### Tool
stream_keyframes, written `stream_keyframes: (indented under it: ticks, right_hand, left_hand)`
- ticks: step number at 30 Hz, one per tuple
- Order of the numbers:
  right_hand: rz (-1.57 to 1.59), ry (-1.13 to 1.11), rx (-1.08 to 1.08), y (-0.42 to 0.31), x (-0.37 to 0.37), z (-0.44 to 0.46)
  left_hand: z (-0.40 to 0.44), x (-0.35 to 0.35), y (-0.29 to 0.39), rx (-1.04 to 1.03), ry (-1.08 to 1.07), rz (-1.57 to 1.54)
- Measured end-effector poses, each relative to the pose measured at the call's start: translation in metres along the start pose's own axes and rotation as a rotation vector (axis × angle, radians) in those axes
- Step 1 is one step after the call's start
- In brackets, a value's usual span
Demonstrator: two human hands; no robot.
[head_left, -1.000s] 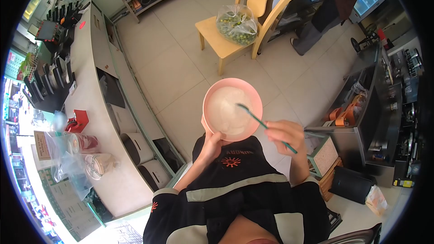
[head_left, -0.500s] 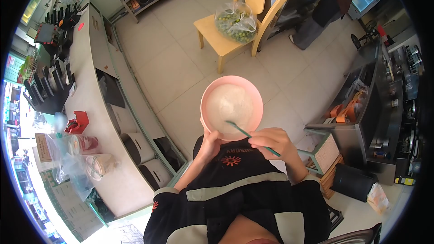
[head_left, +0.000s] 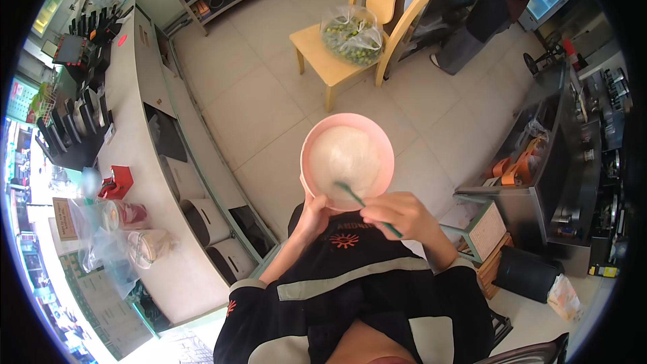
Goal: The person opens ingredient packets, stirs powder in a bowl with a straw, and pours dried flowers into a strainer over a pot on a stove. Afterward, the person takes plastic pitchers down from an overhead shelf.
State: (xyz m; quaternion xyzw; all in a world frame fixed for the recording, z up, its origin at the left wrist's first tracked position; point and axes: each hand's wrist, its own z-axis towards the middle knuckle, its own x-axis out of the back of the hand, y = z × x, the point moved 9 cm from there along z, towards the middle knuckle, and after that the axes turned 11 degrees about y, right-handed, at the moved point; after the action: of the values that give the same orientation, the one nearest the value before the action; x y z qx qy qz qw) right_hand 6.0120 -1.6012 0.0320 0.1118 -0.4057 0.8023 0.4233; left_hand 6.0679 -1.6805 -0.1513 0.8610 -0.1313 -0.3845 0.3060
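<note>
A pink bowl (head_left: 386, 162) is held up in front of my body, above the tiled floor. White, smooth-looking contents (head_left: 345, 155) fill much of it. My left hand (head_left: 315, 214) grips the lower left rim, with the thumb on top. Between the fingers of my right hand (head_left: 399, 216) is a thin green utensil (head_left: 383, 221). Its tip dips into the white contents near the bowl's lower edge; the shape of the tip is hard to make out.
A wooden chair (head_left: 317, 44) ahead bears a clear bag of green items (head_left: 352, 40). Another person (head_left: 495, 20) stands at a table to the right. A long counter (head_left: 182, 263) with bags runs along the left, and a metal cabinet (head_left: 515, 212) stands right.
The utensil and my right hand have moved left and slightly down, taking the tip from the bowl's middle to its lower part. The other person's forearms have come into view.
</note>
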Motion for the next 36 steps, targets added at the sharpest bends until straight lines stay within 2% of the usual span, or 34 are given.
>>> stream_keyframes:
  ticks: [2, 4, 8, 10, 11, 13, 17, 22, 26, 28, 29, 31, 32, 34, 35, 36]
  right_hand:
    - [-0.025, 0.08, 0.01, -0.001, 0.008, 0.005]
    - [-0.016, -0.07, 0.0, 0.002, -0.009, 0.001]
    - [0.016, -0.094, -0.012, 0.005, -0.013, -0.004]
    - [-0.037, 0.123, 0.027, -0.005, 0.014, 0.005]
    - [-0.033, 0.123, 0.021, -0.001, 0.009, 0.001]
    - [0.075, -0.109, -0.006, 0.011, -0.024, -0.008]
    - [-0.052, -0.014, 0.001, 0.006, -0.005, 0.001]
    - [-0.008, -0.101, -0.073, 0.017, -0.018, -0.008]
    - [-0.024, 0.061, -0.08, 0.009, 0.004, -0.002]
    - [-0.004, -0.139, -0.103, 0.02, -0.025, -0.01]
    - [-0.01, -0.141, -0.098, 0.02, -0.022, -0.009]
    - [0.003, 0.075, -0.165, 0.021, 0.008, -0.002]
    - [0.005, 0.073, -0.159, 0.019, 0.016, 0.0]
    - [-0.083, 0.265, -0.32, 0.025, 0.049, -0.004]
    - [-0.084, 0.264, -0.321, 0.025, 0.046, -0.006]
    - [-0.058, 0.263, -0.482, 0.042, 0.039, -0.016]
  left_hand:
    - [0.0, 0.0, 0.0, 0.001, -0.008, -0.027]
    - [-0.004, -0.004, 0.005, -0.018, 0.045, -0.016]
    - [-0.002, -0.001, 0.006, -0.035, 0.124, -0.011]
    - [-0.001, -0.003, 0.008, -0.045, 0.104, -0.018]
    - [-0.003, -0.004, 0.007, -0.044, 0.087, -0.023]
    - [-0.002, 0.0, 0.004, -0.034, 0.085, -0.006]
    - [-0.004, -0.007, 0.007, -0.031, 0.104, -0.038]
    - [0.002, -0.003, 0.001, -0.02, 0.09, -0.025]
    - [-0.002, -0.006, 0.003, -0.04, 0.085, -0.026]
    - [0.001, 0.0, -0.004, -0.009, 0.05, 0.003]
    - [0.005, -0.002, -0.007, 0.013, 0.013, 0.028]
    - [0.003, -0.003, -0.008, 0.02, -0.001, -0.023]
    - [0.004, -0.005, -0.007, 0.022, -0.017, -0.072]
    - [0.002, -0.007, -0.001, -0.017, 0.034, -0.05]
    - [0.002, -0.007, 0.002, -0.056, 0.08, -0.028]
    - [0.001, -0.009, 0.002, -0.056, 0.079, -0.028]
